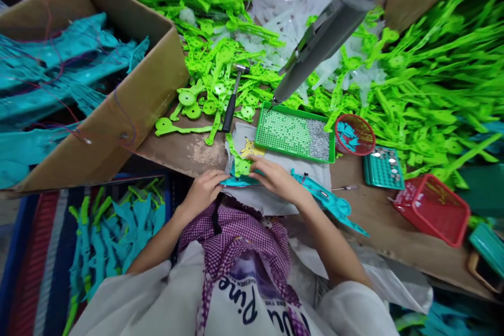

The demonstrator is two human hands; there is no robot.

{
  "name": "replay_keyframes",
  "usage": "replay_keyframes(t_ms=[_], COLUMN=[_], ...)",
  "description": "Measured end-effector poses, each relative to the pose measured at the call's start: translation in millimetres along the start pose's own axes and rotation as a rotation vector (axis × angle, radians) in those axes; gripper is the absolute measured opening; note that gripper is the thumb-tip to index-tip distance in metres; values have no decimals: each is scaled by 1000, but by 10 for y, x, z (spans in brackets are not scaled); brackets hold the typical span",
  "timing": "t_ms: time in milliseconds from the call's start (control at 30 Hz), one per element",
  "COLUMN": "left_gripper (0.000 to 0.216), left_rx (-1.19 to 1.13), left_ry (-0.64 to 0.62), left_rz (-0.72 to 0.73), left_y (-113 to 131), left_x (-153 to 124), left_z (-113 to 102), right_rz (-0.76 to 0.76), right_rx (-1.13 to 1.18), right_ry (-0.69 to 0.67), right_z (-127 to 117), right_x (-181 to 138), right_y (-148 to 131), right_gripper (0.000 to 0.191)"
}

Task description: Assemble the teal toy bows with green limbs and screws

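Turquoise part (238, 181) — over pale cloth (320, 174), green part (242, 166) against it. Left hand (205, 189): curved, at the turquoise part; right hand (276, 178): bent, at the green part — whether either grips, cannot be told.

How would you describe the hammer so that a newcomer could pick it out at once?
Start at the big cardboard box on the picture's left. To its right, among lime-green parts, lies the hammer. Its black handle and metal shaft set it apart from the bright plastic around it.
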State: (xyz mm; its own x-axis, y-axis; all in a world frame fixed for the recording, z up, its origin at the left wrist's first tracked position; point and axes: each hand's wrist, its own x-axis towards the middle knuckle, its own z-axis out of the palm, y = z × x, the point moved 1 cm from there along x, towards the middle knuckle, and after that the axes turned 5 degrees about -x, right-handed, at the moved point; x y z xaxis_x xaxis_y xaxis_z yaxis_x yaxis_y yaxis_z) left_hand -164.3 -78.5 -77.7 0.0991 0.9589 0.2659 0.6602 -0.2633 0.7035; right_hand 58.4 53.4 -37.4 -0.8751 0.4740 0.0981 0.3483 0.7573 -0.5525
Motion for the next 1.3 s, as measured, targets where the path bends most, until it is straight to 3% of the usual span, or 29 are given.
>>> replay_keyframes(t_ms=[133, 267, 433, 633, 867, 1000, 1133, 1233, 1300], left_gripper=[31, 26, 26, 21, 25, 23, 29, 14, 8], left_rx=[93, 210, 246, 208, 203, 154, 197, 301, 273], left_ry=[-2, -13, -81, -70, -144, -186, -275, -362, -395], left_rz=[17, 41, -40, -9, -5, -45, -172, -236, -200], left_y=[127, 222, 162, 88, 111, 115, 254, 435, 535], left_x=[-27, 6, 86, 21, 57, 92, 113, 225, 382], left_z=[-11, -32, -6, -62, -87, -127, -285, -431, -490], right_rz=[-20, -17, 0, 16, 74, 55, 96, 106, 106], right_rx=[19, 70, 80, 95, 29, -15, -21, 6, 16], right_ry=[-32, -19, -61, -41, -57, -149, -171, -149, -150], right_z=[58, -29, -4, 155, 146, 149, 155, 173, 170], right_x=[175, 103, 116, 265, 167, 223, 239, 214, 193], right_y=[28, 4, 38, 119, 206, 126, 95, 126, 150], right_gripper=[6, 8, 7, 39, 46, 41, 41, 43, 43])
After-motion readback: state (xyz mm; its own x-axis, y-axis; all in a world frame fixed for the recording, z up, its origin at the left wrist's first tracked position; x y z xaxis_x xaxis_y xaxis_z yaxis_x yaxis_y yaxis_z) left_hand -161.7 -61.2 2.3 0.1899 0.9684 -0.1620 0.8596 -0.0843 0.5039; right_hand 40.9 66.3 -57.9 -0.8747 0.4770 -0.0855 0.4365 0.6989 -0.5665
